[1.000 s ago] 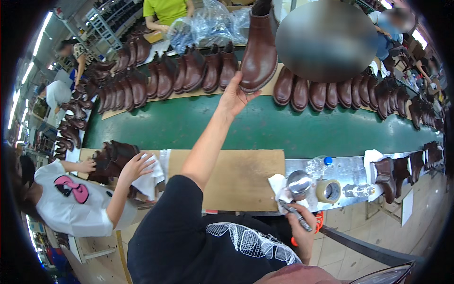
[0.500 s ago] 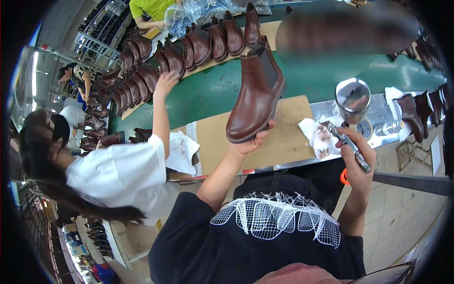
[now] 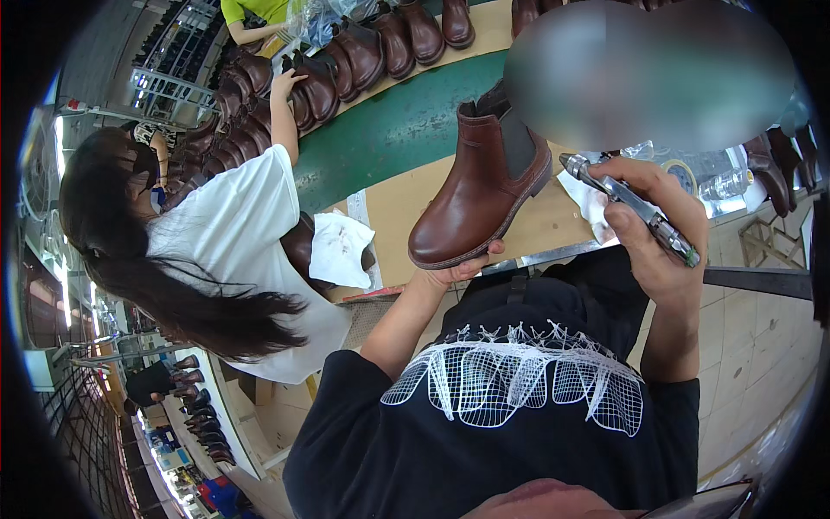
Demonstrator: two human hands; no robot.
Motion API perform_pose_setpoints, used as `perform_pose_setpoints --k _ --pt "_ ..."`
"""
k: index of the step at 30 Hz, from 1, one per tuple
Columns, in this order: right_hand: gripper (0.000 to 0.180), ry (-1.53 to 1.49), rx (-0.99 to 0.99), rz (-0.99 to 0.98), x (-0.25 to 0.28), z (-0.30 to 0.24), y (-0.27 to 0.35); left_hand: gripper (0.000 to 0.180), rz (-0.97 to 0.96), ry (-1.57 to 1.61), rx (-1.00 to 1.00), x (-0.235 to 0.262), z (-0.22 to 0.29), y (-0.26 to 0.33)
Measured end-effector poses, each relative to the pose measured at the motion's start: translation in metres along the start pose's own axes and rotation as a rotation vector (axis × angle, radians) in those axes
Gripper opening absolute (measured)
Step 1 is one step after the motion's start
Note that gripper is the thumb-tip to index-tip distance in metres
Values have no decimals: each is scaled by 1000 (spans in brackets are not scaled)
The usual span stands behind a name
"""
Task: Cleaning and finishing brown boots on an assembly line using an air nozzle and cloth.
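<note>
My left hand (image 3: 458, 270) holds a brown ankle boot (image 3: 481, 192) from under its sole, the toe pointing down-left, above the wooden board (image 3: 393, 212). A thin metal tool (image 3: 627, 206) with a dark tip sits in my right hand (image 3: 661, 233), just right of the boot's heel. Both hands are raised close to my chest, over my black printed shirt (image 3: 510, 398).
A co-worker in a white shirt (image 3: 233, 233) stands at my left, one arm stretched toward the brown boots (image 3: 346, 60) lined up beyond the green belt (image 3: 398, 121). A white cloth (image 3: 339, 249) lies by the board. Tape roll and bottle (image 3: 700, 180) sit at right.
I have drawn the boot nearer and lower, and my right hand with the tool has risen beside it. The co-worker has leaned further in and reaches to the row of boots.
</note>
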State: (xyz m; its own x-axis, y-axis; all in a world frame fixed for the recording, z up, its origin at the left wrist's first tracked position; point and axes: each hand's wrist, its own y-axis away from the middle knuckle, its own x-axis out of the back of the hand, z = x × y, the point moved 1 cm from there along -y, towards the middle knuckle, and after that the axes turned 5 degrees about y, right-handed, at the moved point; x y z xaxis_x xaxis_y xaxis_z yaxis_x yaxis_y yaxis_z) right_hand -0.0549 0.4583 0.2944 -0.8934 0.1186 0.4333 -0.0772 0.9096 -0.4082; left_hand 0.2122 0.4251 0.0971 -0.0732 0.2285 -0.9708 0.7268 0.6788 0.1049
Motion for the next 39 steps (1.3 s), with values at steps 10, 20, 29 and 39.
perform_pose_setpoints --k 10,20,29,39 --pt "25 1 53 28 -2 8 19 82 -129 -128 227 4 3 -5" --pt "24 23 5 -61 -2 12 33 89 -132 -154 181 5 2 -8" --pt "27 -8 -103 -150 0 27 44 77 -242 -70 217 0 -3 -10" --pt "19 -96 -110 15 2 41 43 85 -131 15 194 10 -5 0"
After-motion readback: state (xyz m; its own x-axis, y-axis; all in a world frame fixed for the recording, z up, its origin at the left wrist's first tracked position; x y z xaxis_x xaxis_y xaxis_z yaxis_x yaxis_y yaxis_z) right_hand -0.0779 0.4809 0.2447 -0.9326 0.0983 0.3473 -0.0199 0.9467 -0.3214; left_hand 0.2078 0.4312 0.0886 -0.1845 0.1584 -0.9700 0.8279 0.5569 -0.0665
